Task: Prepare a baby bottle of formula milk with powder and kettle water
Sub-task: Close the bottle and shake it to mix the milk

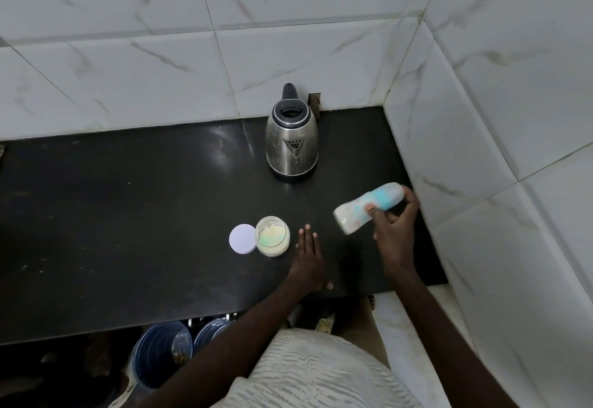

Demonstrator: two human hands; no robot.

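Note:
My right hand (393, 231) grips a baby bottle (359, 211) with a blue cap, tilted on its side above the black counter (128, 215); the bottle is blurred and looks milky inside. My left hand (308, 260) rests flat on the counter with straight fingers, just right of an open jar of pale powder (272, 235). The jar's white lid (243, 238) lies flat on the counter beside the jar, on its left. A steel kettle (291, 144) with a black handle and lid stands at the back, its spout facing me.
White marble-look tiled walls (481, 118) close the counter at the back and on the right. Below the counter's front edge sit two blue buckets (160, 353).

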